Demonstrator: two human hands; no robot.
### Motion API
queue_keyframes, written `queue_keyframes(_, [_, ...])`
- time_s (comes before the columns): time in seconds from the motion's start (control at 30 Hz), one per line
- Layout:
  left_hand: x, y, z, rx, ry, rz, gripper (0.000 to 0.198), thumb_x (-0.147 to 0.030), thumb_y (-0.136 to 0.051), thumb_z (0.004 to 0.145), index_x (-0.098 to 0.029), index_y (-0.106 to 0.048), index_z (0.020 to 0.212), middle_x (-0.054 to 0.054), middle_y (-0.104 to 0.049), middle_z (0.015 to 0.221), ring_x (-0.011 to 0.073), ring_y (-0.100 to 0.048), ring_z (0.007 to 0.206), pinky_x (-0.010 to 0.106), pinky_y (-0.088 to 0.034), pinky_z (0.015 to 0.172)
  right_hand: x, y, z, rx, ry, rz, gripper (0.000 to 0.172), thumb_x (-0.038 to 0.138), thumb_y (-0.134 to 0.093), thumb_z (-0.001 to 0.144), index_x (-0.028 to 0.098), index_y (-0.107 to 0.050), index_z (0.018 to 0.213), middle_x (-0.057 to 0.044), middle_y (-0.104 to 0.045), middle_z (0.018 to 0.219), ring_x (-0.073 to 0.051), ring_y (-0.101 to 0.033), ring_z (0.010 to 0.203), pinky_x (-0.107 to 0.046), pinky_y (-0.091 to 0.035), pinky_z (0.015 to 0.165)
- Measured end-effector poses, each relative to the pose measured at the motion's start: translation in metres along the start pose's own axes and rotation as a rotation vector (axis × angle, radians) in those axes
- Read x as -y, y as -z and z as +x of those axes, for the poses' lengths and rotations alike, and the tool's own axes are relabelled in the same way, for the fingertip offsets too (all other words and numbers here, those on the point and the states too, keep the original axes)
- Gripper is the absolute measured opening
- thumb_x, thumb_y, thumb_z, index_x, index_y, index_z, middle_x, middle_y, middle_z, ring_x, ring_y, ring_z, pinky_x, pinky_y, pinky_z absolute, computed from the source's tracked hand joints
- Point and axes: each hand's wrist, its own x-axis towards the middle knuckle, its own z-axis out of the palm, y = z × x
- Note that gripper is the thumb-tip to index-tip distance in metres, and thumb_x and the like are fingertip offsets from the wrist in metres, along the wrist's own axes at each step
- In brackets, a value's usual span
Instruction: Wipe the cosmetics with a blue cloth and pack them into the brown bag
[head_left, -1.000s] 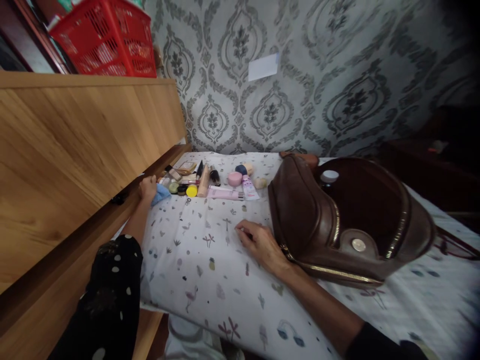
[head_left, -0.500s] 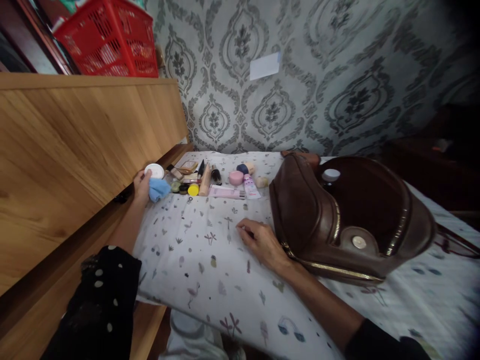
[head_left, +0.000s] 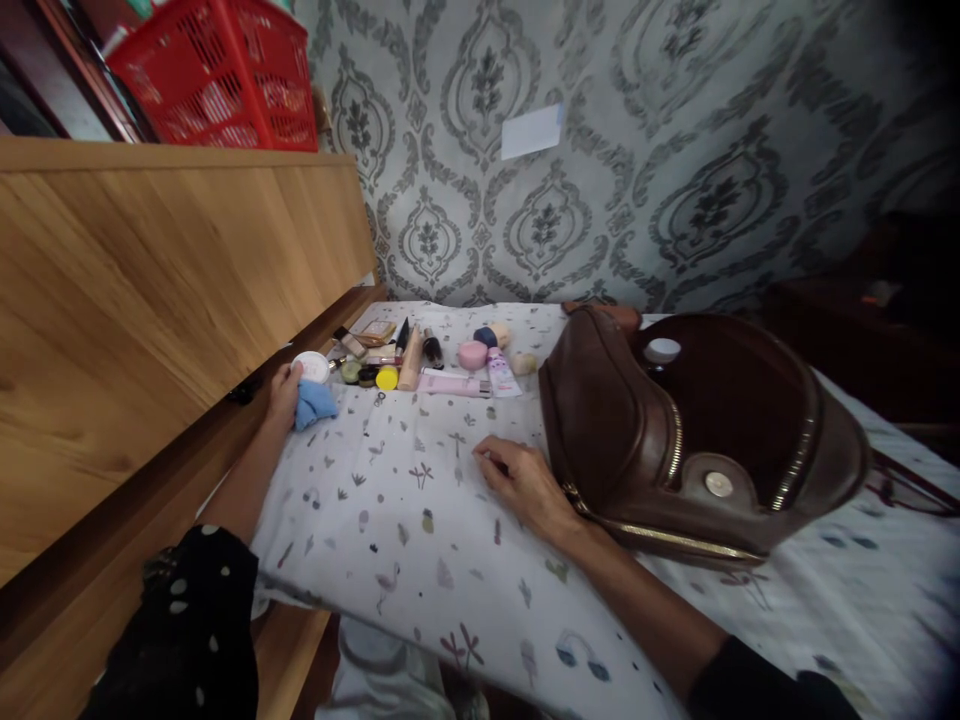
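At the far left of the cosmetics, my left hand [head_left: 283, 395] is closed round the edge of a round white jar or lid [head_left: 311, 366] and a bunched light blue cloth [head_left: 316, 403]. Which fingers bear on which is hidden. My right hand [head_left: 521, 482] rests on the printed sheet [head_left: 420, 540], its fingers curled in and nothing visible in them. Just right of it stands a brown leather bag [head_left: 600, 430], its top unzipped. A white-capped bottle [head_left: 662, 351] shows in the bag's opening.
Along the back lie a yellow-lidded pot [head_left: 387, 378], a beige tube [head_left: 410, 360], a pink tube [head_left: 454, 383], a pink jar [head_left: 472, 355] and a purple-white tube [head_left: 502, 372]. A wooden cabinet [head_left: 180, 280] borders the left, with a red basket [head_left: 225, 80] on top.
My left hand has come slightly nearer to me, and the white round piece and blue cloth moved with it. My right hand has stayed in place.
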Motion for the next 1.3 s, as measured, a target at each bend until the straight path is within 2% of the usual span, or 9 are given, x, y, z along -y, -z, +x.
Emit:
queue_keyframes(0.13, [-0.016, -0.003, -0.02, 0.1, -0.067, -0.005, 0.054, -0.069, -0.06, 0.066, -0.018, -0.058, 0.084, -0.001, -0.056, 0.075, 0.0143, -0.05, 0.067, 0.025, -0.04, 0.061, 0.0, 0.0, 0.001, -0.004, 0.0, -0.011, 0.024, 0.028, -0.046, 0.089, 0.019, -0.067, 0.084, -0.001, -0.06, 0.062, -0.016, -0.053, 0.059, -0.027, -0.039, 0.062])
queue_keyframes(0.27, [-0.037, -0.023, -0.064, 0.283, -0.178, 0.071, 0.038, -0.052, -0.068, 0.073, -0.019, -0.065, 0.093, 0.001, -0.063, 0.083, 0.0172, -0.056, 0.077, 0.026, -0.044, 0.071, -0.001, -0.001, 0.001, -0.004, 0.003, -0.022, 0.023, 0.028, -0.047, 0.089, 0.019, -0.068, 0.086, 0.0, -0.06, 0.061, -0.016, -0.052, 0.058, -0.027, -0.04, 0.063])
queue_keyframes(0.43, [-0.068, -0.053, -0.129, 0.513, -0.422, 0.449, 0.032, -0.043, -0.058, 0.087, -0.023, -0.065, 0.111, 0.003, -0.07, 0.093, 0.0208, -0.063, 0.082, 0.03, -0.046, 0.078, -0.001, -0.001, 0.0, -0.01, 0.008, -0.024, 0.021, 0.026, -0.048, 0.089, 0.019, -0.068, 0.086, -0.001, -0.062, 0.064, -0.016, -0.054, 0.06, -0.026, -0.04, 0.063])
queue_keyframes(0.57, [-0.086, -0.06, -0.149, 0.782, -0.442, 0.252, 0.029, -0.046, -0.059, 0.088, -0.022, -0.069, 0.101, 0.004, -0.073, 0.104, 0.0211, -0.066, 0.096, 0.029, -0.048, 0.087, 0.001, 0.0, -0.001, -0.008, 0.014, -0.018, 0.02, 0.025, -0.049, 0.089, 0.019, -0.068, 0.085, 0.0, -0.061, 0.062, -0.016, -0.053, 0.059, -0.026, -0.04, 0.064])
queue_keyframes(0.67, [-0.092, -0.059, -0.147, 0.745, -0.403, 0.21, 0.034, -0.047, -0.05, 0.094, -0.018, -0.068, 0.09, 0.004, -0.073, 0.091, 0.0196, -0.066, 0.086, 0.028, -0.048, 0.08, 0.003, 0.001, -0.001, 0.0, 0.012, -0.022, 0.021, 0.025, -0.048, 0.089, 0.02, -0.068, 0.085, 0.0, -0.06, 0.062, -0.016, -0.054, 0.061, -0.027, -0.041, 0.065])
queue_keyframes(0.77, [-0.096, -0.062, -0.147, 0.687, -0.457, 0.283, 0.034, -0.044, -0.045, 0.096, -0.019, -0.066, 0.099, 0.005, -0.071, 0.098, 0.0205, -0.064, 0.092, 0.03, -0.048, 0.084, 0.003, 0.001, -0.001, 0.005, 0.004, -0.034, 0.02, 0.024, -0.048, 0.09, 0.019, -0.068, 0.086, -0.001, -0.06, 0.063, -0.016, -0.053, 0.061, -0.027, -0.041, 0.065])
queue_keyframes(0.93, [-0.103, -0.075, -0.167, 0.898, -0.716, 0.497, 0.033, -0.044, -0.05, 0.095, -0.024, -0.062, 0.119, 0.008, -0.063, 0.124, 0.0256, -0.057, 0.115, 0.035, -0.046, 0.093, 0.004, 0.0, -0.001, 0.034, -0.005, -0.041, 0.017, 0.023, -0.054, 0.09, 0.018, -0.069, 0.097, -0.001, -0.062, 0.071, -0.015, -0.054, 0.065, -0.027, -0.042, 0.068])
queue_keyframes(1.13, [-0.108, -0.096, -0.174, 0.831, -0.756, 0.646, 0.027, -0.044, -0.049, 0.096, -0.023, -0.065, 0.099, 0.006, -0.063, 0.099, 0.022, -0.059, 0.093, 0.031, -0.045, 0.077, 0.01, 0.002, -0.001, 0.089, 0.045, -0.075, 0.036, 0.025, -0.075, 0.081, 0.014, -0.067, 0.114, -0.008, -0.069, 0.092, -0.024, -0.059, 0.094, -0.036, -0.044, 0.088])
queue_keyframes(1.3, [-0.111, -0.121, -0.171, 0.832, -0.591, 0.465, 0.042, -0.045, -0.043, 0.097, -0.02, -0.058, 0.067, 0.004, -0.06, 0.067, 0.0179, -0.056, 0.067, 0.029, -0.04, 0.065, 0.013, 0.003, -0.003, 0.113, 0.097, -0.116, 0.062, 0.043, -0.079, 0.078, 0.011, -0.06, 0.127, -0.016, -0.066, 0.117, -0.03, -0.055, 0.109, -0.043, -0.042, 0.095])
